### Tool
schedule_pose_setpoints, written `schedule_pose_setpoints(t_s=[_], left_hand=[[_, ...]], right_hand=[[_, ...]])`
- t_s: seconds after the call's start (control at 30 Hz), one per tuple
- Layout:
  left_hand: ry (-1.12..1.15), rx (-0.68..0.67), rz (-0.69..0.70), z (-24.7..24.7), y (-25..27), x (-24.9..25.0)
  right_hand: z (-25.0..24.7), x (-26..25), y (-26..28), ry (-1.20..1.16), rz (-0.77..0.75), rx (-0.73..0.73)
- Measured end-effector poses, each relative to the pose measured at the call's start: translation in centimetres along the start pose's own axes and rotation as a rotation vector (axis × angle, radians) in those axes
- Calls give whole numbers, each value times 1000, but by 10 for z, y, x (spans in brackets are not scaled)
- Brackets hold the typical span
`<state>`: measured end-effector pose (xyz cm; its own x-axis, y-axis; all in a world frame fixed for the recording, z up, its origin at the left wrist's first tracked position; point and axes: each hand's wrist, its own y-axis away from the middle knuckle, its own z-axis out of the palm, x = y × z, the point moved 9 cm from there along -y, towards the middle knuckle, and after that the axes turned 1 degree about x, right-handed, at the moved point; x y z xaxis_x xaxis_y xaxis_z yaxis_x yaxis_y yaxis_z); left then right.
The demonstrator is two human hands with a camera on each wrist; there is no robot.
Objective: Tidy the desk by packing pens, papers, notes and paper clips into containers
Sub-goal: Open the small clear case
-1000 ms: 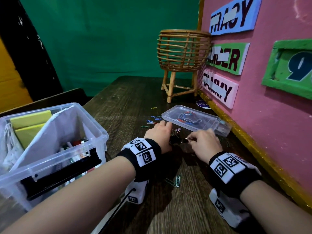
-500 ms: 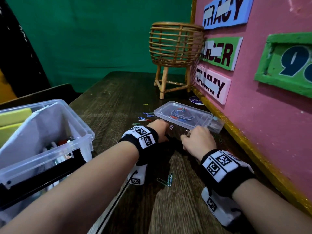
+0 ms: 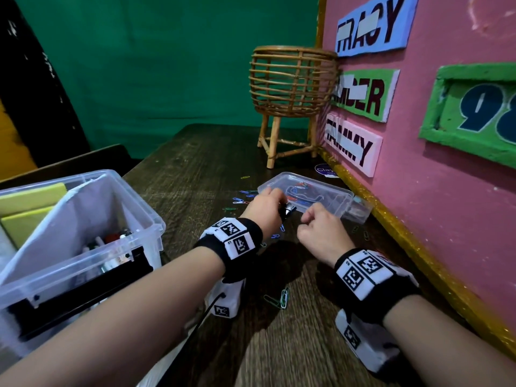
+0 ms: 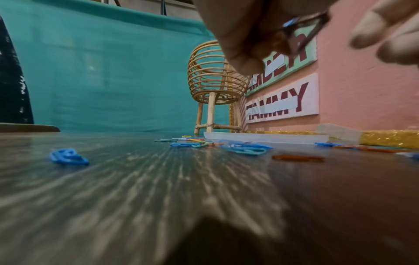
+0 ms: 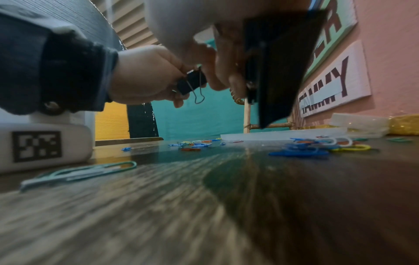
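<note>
Both my hands hover over the dark wooden desk, just in front of a shallow clear container (image 3: 339, 195) that holds several coloured paper clips. My left hand (image 3: 275, 206) pinches a small black binder clip (image 3: 288, 212), also visible in the right wrist view as the binder clip (image 5: 192, 84) with its wire handle hanging down. My right hand (image 3: 310, 219) is curled; the right wrist view shows it gripping a second black binder clip (image 5: 283, 62). Loose paper clips (image 3: 242, 200) lie left of the container, and a further pair of paper clips (image 3: 279, 298) lies between my wrists.
A large clear bin (image 3: 145, 219) at the left holds yellow notes, white paper and pens. A rattan basket on legs (image 3: 290, 82) stands at the back against the pink wall (image 3: 418, 219). A gold strip runs along the desk's right edge.
Both hands have risen off the desk and moved forward toward the shallow container, each carrying a binder clip. They have also drawn slightly apart.
</note>
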<state>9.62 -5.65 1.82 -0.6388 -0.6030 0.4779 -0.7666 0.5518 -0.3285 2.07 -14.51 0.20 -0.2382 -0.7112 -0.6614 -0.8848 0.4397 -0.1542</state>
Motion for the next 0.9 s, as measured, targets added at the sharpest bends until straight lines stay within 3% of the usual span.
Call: schedule_pose_setpoints(t_s=[0.13,0.27,0.43,0.53,0.67,0.8,0.9], left_hand=[[90,-23,98,0,9,13],[133,-20,79,-4,11,12],[162,85,33,-20,14,7],[142,121,103,-25,16,13],[111,62,276,-16,26,32],[155,-74,282,-3,31,34],[167,-66,271,-3,30,31]], right_hand=[[9,-9,3,-71,-90,-95],[15,-16,7,-154,-162,-186],[14,-9,3,-13,-127,-128],[13,-1,-1,73,-60,-80],[9,17,-7,171,42,-62],[11,12,-6,174,15,-75],[13,8,-4,121,-15,-110]])
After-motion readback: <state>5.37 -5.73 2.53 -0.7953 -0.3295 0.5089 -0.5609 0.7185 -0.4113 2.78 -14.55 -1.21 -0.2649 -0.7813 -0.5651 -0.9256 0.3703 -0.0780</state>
